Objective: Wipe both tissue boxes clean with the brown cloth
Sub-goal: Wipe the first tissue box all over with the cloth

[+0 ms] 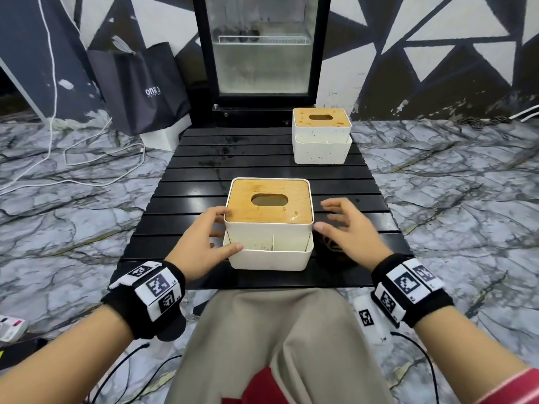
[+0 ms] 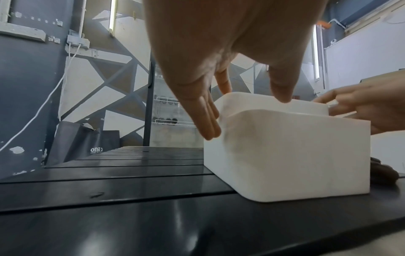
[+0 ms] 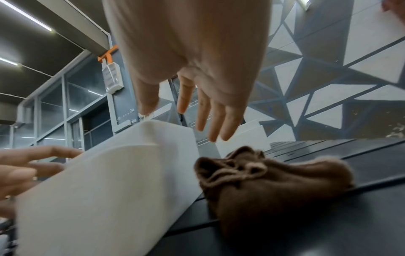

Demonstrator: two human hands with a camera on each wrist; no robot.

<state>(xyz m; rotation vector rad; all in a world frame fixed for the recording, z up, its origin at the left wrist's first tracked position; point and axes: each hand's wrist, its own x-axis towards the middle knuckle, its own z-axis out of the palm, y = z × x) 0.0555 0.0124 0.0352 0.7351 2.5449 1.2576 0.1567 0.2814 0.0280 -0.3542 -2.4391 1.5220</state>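
Observation:
The near tissue box (image 1: 269,243) is white with a bamboo lid and stands at the front of the black slatted table (image 1: 262,158). My left hand (image 1: 218,228) touches its left side with straight fingers (image 2: 208,124), thumb on the front rim. My right hand (image 1: 329,217) hovers open, fingers spread, just right of the box and above the crumpled brown cloth (image 3: 274,176), which lies on the table against the box's right side (image 3: 105,181). In the head view the cloth (image 1: 328,245) is mostly hidden under that hand. The second, speckled tissue box (image 1: 320,135) stands at the far right.
A glass-door fridge (image 1: 262,48) stands behind the table, with a black bag (image 1: 145,88) to its left. White cables (image 1: 87,158) trail over the marble floor on the left. My lap is at the table's front edge.

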